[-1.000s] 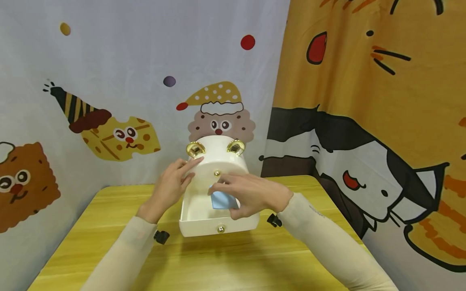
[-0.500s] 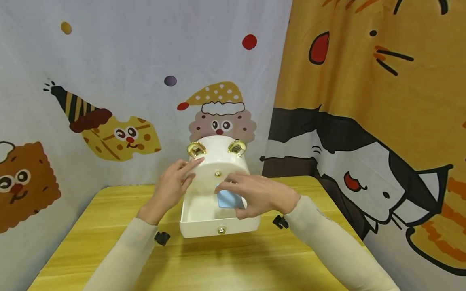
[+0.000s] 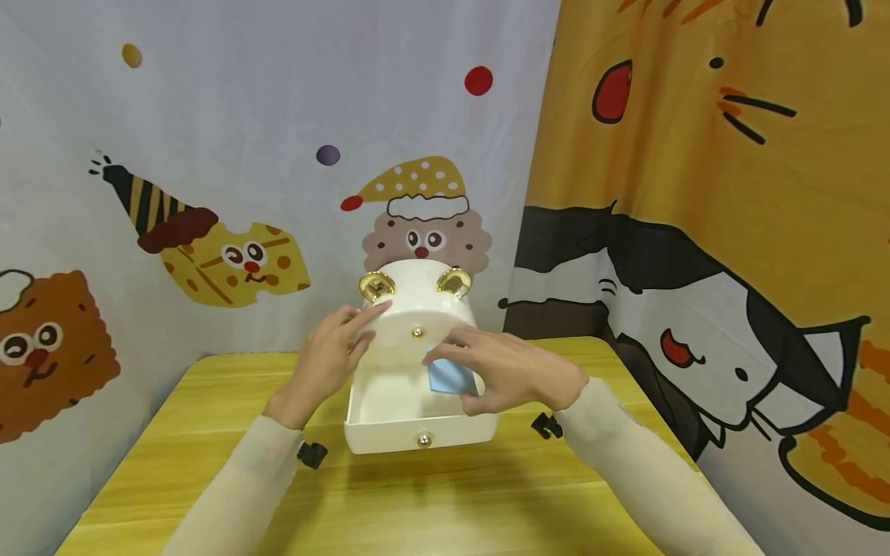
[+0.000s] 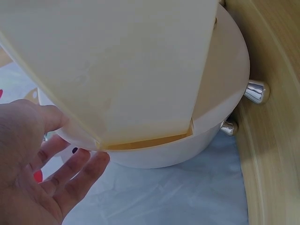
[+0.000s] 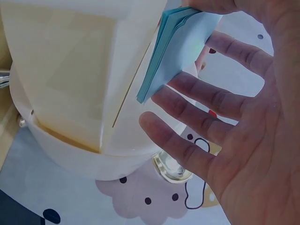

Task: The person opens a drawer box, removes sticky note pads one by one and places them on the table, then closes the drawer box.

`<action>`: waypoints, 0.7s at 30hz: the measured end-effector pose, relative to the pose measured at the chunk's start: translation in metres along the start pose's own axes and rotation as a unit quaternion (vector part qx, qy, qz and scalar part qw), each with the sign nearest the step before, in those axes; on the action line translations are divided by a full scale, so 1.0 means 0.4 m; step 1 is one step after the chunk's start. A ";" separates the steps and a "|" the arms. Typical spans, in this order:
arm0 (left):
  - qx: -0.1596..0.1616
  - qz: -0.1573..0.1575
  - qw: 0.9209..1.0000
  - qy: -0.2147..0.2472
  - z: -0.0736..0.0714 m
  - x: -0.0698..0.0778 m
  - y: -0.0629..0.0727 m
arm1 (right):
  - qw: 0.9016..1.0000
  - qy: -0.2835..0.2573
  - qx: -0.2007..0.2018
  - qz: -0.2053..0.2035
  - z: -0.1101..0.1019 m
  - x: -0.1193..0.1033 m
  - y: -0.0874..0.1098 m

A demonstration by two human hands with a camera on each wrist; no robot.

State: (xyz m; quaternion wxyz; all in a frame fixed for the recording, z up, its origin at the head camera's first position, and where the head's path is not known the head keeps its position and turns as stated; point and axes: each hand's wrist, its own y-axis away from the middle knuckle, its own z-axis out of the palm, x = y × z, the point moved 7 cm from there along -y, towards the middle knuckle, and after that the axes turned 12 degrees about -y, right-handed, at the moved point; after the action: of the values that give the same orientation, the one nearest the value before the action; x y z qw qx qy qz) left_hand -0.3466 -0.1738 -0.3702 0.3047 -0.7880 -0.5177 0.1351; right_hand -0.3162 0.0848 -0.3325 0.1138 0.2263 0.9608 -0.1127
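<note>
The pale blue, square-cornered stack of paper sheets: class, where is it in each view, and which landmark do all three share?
Head: pale blue paper stack, below the picture's centre.
Left wrist: not in this picture.
Right wrist: upper part, just right of centre.
Shared landmark: the glossy white drawer, pulled open.

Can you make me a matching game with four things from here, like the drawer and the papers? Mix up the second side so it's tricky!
Things:
1. paper stack
2. drawer
3. table
4. left hand

Clues:
A. pulled open
B. touching the white box
C. light blue, held in the right hand
D. yellow, with a wood-grain look

Right pairs: 1-C, 2-A, 3-D, 4-B
</note>
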 end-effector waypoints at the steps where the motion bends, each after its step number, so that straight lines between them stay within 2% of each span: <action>1: -0.001 0.000 1.000 0.000 0.000 0.001 -0.001 | 1.000 0.000 0.000 0.002 0.000 0.002 0.003; 14: -0.011 -0.018 1.000 0.004 0.001 0.002 0.000 | 1.000 0.014 0.013 0.022 -0.004 0.034 0.036; 21: -0.009 -0.020 1.000 0.005 0.005 0.002 0.000 | 0.999 0.002 0.016 0.041 -0.012 0.051 0.059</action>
State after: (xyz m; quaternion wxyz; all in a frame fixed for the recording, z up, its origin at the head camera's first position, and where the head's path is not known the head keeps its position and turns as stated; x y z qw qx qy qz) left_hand -0.3473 -0.1725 -0.3719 0.3031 -0.7805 -0.5333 0.1202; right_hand -0.3238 0.1148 -0.3372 0.1123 0.2672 0.9491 -0.1232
